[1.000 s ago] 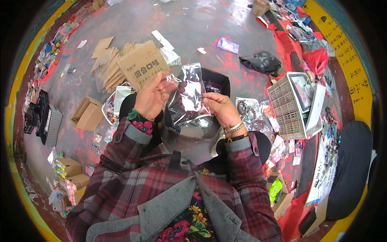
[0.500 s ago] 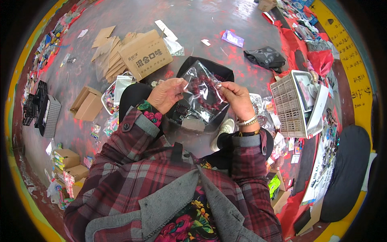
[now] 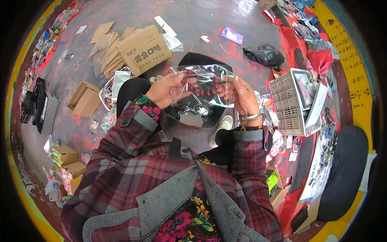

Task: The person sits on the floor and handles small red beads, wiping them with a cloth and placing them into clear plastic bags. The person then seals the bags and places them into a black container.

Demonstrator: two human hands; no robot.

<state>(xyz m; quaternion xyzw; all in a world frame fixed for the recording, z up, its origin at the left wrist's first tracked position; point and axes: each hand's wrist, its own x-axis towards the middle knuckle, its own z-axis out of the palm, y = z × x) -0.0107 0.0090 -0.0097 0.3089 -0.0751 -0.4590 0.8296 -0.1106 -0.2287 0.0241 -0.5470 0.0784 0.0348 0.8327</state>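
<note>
Above a black container (image 3: 201, 59), a clear plastic bag (image 3: 203, 74) spans the gap between the person's two hands. The fingers of the left hand (image 3: 164, 90) pinch its left side, and those of the right hand (image 3: 244, 98) grasp its right side. Dark red beads (image 3: 208, 91) show through the plastic; whether they lie inside it or behind it is hard to tell. On the floor (image 3: 193, 24), a cardboard box (image 3: 155, 62) sits beyond the left hand, a purple packet (image 3: 231, 35) lies farther away, and a white basket (image 3: 279, 109) stands to the right.
</note>
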